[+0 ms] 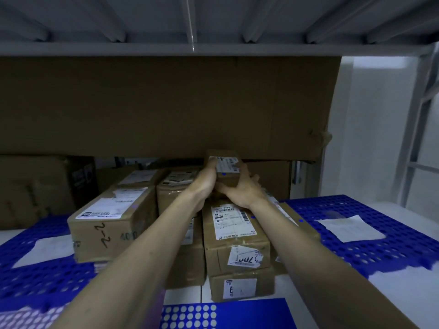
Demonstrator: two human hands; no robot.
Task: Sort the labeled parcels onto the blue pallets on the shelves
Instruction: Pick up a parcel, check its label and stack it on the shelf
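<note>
Dim metal shelves (213, 47) are framing blue pallets (356, 233) beneath the hands. Left hand (206, 179) and right hand (240, 189) are clamping 1 small labeled parcel (225, 168) above stacked boxes (235, 233). It is looking light and stiff, best gripped by opposite sides.

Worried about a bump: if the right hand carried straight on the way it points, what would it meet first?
Probably the large brown cardboard sheet hanging across the shelf, right behind the small labeled cardboard parcel the right hand grips; depth is unclear.
</note>
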